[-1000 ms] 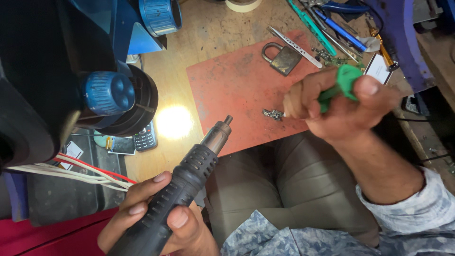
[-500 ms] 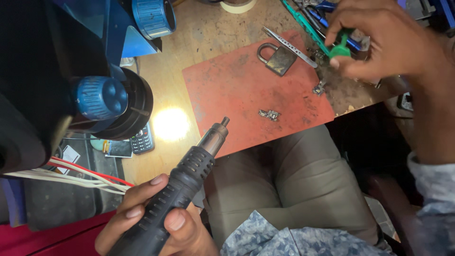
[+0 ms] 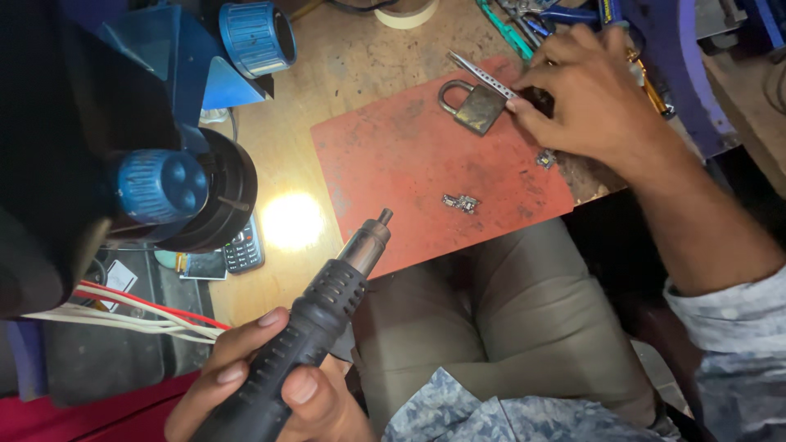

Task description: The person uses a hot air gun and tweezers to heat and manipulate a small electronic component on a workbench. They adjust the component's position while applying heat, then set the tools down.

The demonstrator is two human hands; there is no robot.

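Observation:
My left hand (image 3: 270, 385) grips a black hot-air handpiece (image 3: 315, 323); its metal nozzle points up-right at the near edge of a red work mat (image 3: 393, 164). My right hand (image 3: 594, 98) is stretched to the mat's far right corner, fingers bent down over a dark spot beside the tip of silver tweezers (image 3: 481, 75). Whether it holds anything is hidden. A brass padlock (image 3: 475, 105) lies just left of that hand. Two small circuit parts rest on the mat, one in the middle (image 3: 461, 202) and one near my right wrist (image 3: 545, 158).
A microscope with blue knobs (image 3: 160, 184) and a black lamp ring fills the left, throwing a bright spot on the wooden bench (image 3: 291, 219). A small keypad phone (image 3: 244, 250) lies under it. White and red cables (image 3: 123, 315) run lower left. Hand tools crowd the top right (image 3: 532, 16).
My right hand moved from mid-air above the mat to its far right corner and came down by the tweezers. The green-handled tool it held is out of sight. The left hand stayed put.

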